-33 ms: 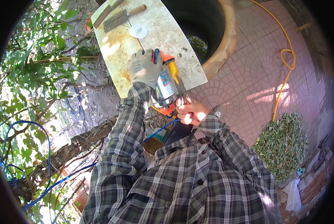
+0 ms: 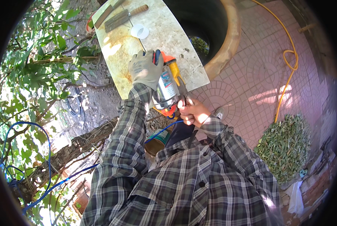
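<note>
- Outdoors, a pale stone slab serving as a bench (image 2: 119, 49) is seen lying by a large dark round basin (image 2: 228, 41) with a tan rim, over pink mosaic paving (image 2: 259, 83).
- A power tool (image 2: 167, 88) with a shiny silver body and orange and yellow parts is held over the near edge of the bench, between the two hands.
- The left hand (image 2: 144, 69), covered by a grey work glove, is closed over the far end of the power tool from above, its fingers wrapped around the orange part.
- The right hand (image 2: 193, 113), bare, is curled at the near end of the tool, its fingers pinched on a small dark part there; what exactly is pinched cannot be told.
- A blue cable (image 2: 163, 130) is seen running from below the tool, down past the left sleeve.
- Beyond the left hand, a white ring of tape (image 2: 140, 31) is lying on the bench, and farther still a wooden-handled tool (image 2: 127, 17) and a flat dark bar (image 2: 103, 16) are laid.
- To the right of the right hand, well apart, a yellow hose (image 2: 289, 60) is looped on the paving, and a heap of cut green leaves (image 2: 285, 145) is piled nearer.
- To the left of the left hand, leafy branches (image 2: 36, 75) and a tree trunk (image 2: 63, 154) are seen.
</note>
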Tool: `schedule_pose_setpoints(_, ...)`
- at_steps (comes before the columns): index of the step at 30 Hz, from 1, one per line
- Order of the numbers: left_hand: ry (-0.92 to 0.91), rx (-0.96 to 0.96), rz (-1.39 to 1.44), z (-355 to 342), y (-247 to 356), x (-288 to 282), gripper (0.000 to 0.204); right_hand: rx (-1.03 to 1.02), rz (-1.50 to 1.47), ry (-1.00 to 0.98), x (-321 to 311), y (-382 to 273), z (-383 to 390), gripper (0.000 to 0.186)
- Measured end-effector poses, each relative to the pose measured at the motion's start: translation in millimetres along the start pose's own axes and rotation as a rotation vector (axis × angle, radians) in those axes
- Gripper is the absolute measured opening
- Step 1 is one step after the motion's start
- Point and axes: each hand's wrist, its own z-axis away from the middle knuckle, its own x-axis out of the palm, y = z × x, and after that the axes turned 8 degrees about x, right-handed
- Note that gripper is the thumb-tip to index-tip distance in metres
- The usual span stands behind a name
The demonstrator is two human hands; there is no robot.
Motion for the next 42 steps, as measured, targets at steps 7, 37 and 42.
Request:
schedule_pose_setpoints(7, -0.03, -0.056, 0.017, 5, -2, 2, 0.035, -0.363, 1.376, 0.979, -4, 4, -8, 0.025)
schedule_pose_setpoints(37, 0.022, -0.085, 0.052, 10, -6, 1, 0.039, -0.29, 0.934, 0.689, 17, 6, -3, 0.02)
schedule_pose_setpoints(42, -0.003, -0.061, 0.0, 5, 3, 3, 0.041, -0.171, 0.453, 0.483, 38, 2, 14, 0.019)
